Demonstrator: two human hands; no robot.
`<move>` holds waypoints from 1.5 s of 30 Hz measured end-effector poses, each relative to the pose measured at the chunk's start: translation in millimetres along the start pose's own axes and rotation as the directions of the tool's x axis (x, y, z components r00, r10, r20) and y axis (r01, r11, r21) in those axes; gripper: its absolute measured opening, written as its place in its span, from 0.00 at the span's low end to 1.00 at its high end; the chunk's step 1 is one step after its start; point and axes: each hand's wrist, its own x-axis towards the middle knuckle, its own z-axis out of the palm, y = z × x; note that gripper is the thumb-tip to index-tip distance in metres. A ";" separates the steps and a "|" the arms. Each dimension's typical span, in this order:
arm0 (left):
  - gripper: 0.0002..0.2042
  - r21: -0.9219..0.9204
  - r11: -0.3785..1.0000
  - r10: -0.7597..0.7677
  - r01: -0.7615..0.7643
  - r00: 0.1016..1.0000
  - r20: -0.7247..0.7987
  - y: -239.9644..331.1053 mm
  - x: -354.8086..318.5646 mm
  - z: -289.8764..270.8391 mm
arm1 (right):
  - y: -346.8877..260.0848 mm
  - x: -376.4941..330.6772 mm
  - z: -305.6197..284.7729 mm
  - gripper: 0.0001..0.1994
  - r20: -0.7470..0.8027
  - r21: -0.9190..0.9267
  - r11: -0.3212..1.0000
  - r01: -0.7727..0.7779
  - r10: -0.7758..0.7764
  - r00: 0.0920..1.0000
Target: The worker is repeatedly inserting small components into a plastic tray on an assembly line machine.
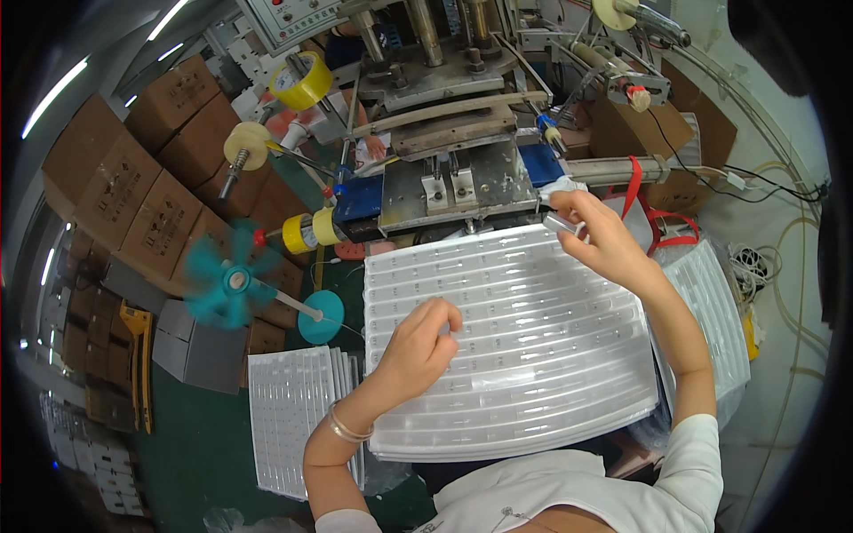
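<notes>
My right hand (606,238) is raised at the far right corner of a large ribbed, clear-and-white plastic tray (533,355). Its thumb and fingers pinch a small, shiny rectangular piece (560,223) beside the press. Over the tray's left part hovers my left hand (416,348), its fingers curled together; a greyish bit shows at the fingertips, too small to name. Rows of small pieces fill the tray, which lies in front of me. Beyond it stands a metal press, with two small metal fixtures (447,185) on its bed plate (498,178).
Yellow tape rolls (302,82) hang on the press's left side. A turquoise fan (236,281) spins at left near stacked cartons (133,200). More ribbed trays (293,409) stand at lower left and right (706,311). Red straps (653,222) and cables lie at right. Another person's hand (375,147) shows behind the press.
</notes>
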 end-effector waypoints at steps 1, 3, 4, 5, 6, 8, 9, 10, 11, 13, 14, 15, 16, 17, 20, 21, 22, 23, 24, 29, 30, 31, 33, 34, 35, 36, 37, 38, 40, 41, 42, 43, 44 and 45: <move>0.07 0.109 0.993 -0.027 0.041 0.991 -0.132 -5.3 9.2 3.3 | 4.0 -0.8 -2.8 0.11 -0.001 0.000 1.000 0.010 -0.010 1.000; 0.07 0.208 0.974 -0.033 0.091 0.963 -0.269 -19.4 32.9 6.8 | 11.3 -6.5 -5.3 0.09 0.011 0.085 0.995 -0.049 0.049 0.999; 0.09 0.349 0.936 0.084 0.051 0.929 -0.361 -26.9 45.6 6.3 | 16.2 -5.7 -3.3 0.09 -0.019 0.068 0.998 -0.009 0.010 1.000; 0.11 0.484 0.874 0.212 0.026 0.878 -0.430 -32.9 59.1 4.8 | 17.0 -3.7 -1.1 0.09 -0.019 0.065 0.998 -0.002 0.004 1.000; 0.11 0.488 0.873 0.220 0.022 0.875 -0.432 -33.8 74.9 2.0 | 16.2 -1.1 -0.9 0.09 -0.084 0.099 0.995 0.018 -0.010 0.996; 0.16 0.659 0.747 0.351 0.088 0.790 -0.503 -35.4 111.7 -6.2 | 18.4 5.4 -2.2 0.10 -0.174 0.115 0.992 0.058 -0.037 0.984; 0.16 0.657 0.750 0.357 0.079 0.787 -0.503 -37.1 129.5 -12.2 | 21.5 10.9 -0.3 0.10 -0.178 0.105 0.993 0.058 -0.038 0.983; 0.18 0.728 0.672 0.391 0.137 0.769 -0.506 -38.2 147.4 -18.9 | 25.8 18.0 3.6 0.10 -0.171 0.108 0.991 0.076 -0.057 0.984; 0.20 0.784 0.592 0.426 0.187 0.753 -0.502 -38.9 165.9 -22.2 | 31.7 24.6 6.9 0.11 -0.164 0.105 0.991 0.085 -0.068 0.984; 0.20 0.785 0.581 0.309 0.217 0.833 -0.459 -37.3 194.6 -30.3 | 41.8 43.4 18.2 0.12 -0.139 0.112 0.993 0.023 -0.007 0.990; 0.20 0.795 0.550 0.175 0.257 0.895 -0.411 -39.2 203.8 -33.2 | 48.6 53.2 27.2 0.12 -0.173 0.114 0.993 0.032 -0.011 0.985; 0.20 0.795 0.553 0.179 0.249 0.897 -0.405 -39.2 208.4 -35.1 | 52.1 63.1 33.9 0.11 -0.206 0.118 0.992 0.045 -0.019 0.978; 0.19 0.817 0.552 0.237 0.165 0.909 -0.344 -37.2 210.9 -37.9 | 53.2 73.2 37.9 0.11 -0.209 0.115 0.992 0.041 -0.016 0.978; 0.17 0.834 0.544 0.285 0.091 0.915 -0.286 -36.4 208.1 -42.0 | 53.0 83.4 45.2 0.12 -0.236 0.007 0.994 0.111 -0.106 0.966; 0.12 0.755 0.647 0.501 -0.104 0.805 -0.318 -23.6 174.2 -37.9 | 49.7 105.3 62.6 0.12 -0.293 -0.208 0.946 0.247 -0.301 0.907; 0.11 0.681 0.716 0.476 -0.149 0.819 -0.321 -17.7 158.7 -34.2 | 50.3 110.7 67.0 0.12 -0.323 -0.321 0.897 0.305 -0.406 0.855; 0.11 0.603 0.778 0.443 -0.178 0.835 -0.326 -11.2 138.4 -31.7 | 52.7 116.6 74.4 0.11 -0.306 -0.372 0.879 0.298 -0.419 0.855; 0.11 0.579 0.783 0.464 -0.229 0.834 -0.297 -8.2 121.4 -30.9 | 56.2 121.4 79.7 0.11 -0.302 -0.362 0.882 0.301 -0.416 0.858; 0.12 0.553 0.785 0.486 -0.280 0.831 -0.270 -5.9 108.2 -30.5 | 60.7 126.4 82.9 0.11 -0.271 -0.413 0.876 0.248 -0.378 0.885; 0.13 0.424 0.864 0.369 -0.270 0.914 -0.170 3.5 57.0 -29.0 | 68.0 126.2 86.4 0.14 -0.242 -0.413 0.889 0.200 -0.318 0.917; 0.13 0.344 0.908 0.297 -0.238 0.946 -0.127 5.1 50.5 -29.3 | 67.7 123.3 83.8 0.17 -0.185 -0.340 0.929 0.149 -0.221 0.958; 0.13 0.334 0.914 0.285 -0.232 0.951 -0.121 5.8 46.2 -30.1 | 69.2 121.2 82.0 0.17 -0.179 -0.334 0.932 0.138 -0.207 0.962; 0.14 0.182 0.966 0.203 -0.185 0.975 -0.088 9.2 34.0 -29.0 | 71.2 111.8 76.4 0.20 -0.307 -0.276 0.956 0.100 -0.186 0.933; 0.14 0.163 0.972 0.182 -0.168 0.981 -0.073 8.5 29.6 -28.4 | 70.1 103.7 69.4 0.20 -0.319 -0.253 0.960 0.120 -0.199 0.927; 0.14 0.107 0.975 0.202 -0.195 0.978 -0.055 5.1 30.5 -28.3 | 68.9 90.5 57.7 0.20 -0.334 -0.243 0.962 0.122 -0.201 0.921; 0.15 0.060 0.976 0.211 -0.208 0.976 -0.051 4.3 27.8 -28.4 | 65.3 77.7 51.6 0.20 -0.324 -0.234 0.967 0.105 -0.179 0.929; 0.15 0.038 0.981 0.191 -0.190 0.981 -0.034 5.7 25.2 -27.8 | 61.0 63.5 45.4 0.18 -0.333 -0.189 0.978 0.091 -0.151 0.931; 0.16 0.078 0.986 0.146 -0.147 0.989 0.018 9.4 19.4 -27.0 | 53.7 48.0 40.5 0.16 -0.278 -0.172 0.981 0.085 -0.131 0.952; 0.15 0.144 0.981 0.121 -0.128 0.991 0.054 14.1 5.9 -14.1 | 28.1 14.1 27.7 0.14 -0.147 -0.136 0.989 0.058 -0.079 0.986; 0.15 0.135 0.984 0.110 -0.117 0.992 0.060 11.5 -1.1 -1.7 | 21.8 -3.6 25.9 0.14 -0.003 -0.134 0.988 0.078 -0.079 0.997; 0.14 0.261 0.949 0.159 -0.177 0.983 0.090 4.8 -12.1 11.2 | 14.0 -18.4 27.8 0.14 0.138 -0.121 0.986 0.113 -0.096 0.986; 0.12 0.384 0.893 0.201 -0.234 0.972 0.125 -2.3 -21.5 22.2 | 3.7 -33.4 34.7 0.15 0.295 -0.096 0.974 0.206 -0.170 0.940; 0.12 0.384 0.892 0.205 -0.237 0.971 0.122 -9.2 -24.2 33.1 | -5.9 -49.6 37.8 0.16 0.441 -0.076 0.954 0.290 -0.229 0.868; 0.12 0.484 0.824 0.237 -0.294 0.955 0.177 -16.7 -24.6 46.3 | -12.6 -67.5 39.5 0.16 0.535 -0.064 0.948 0.312 -0.232 0.813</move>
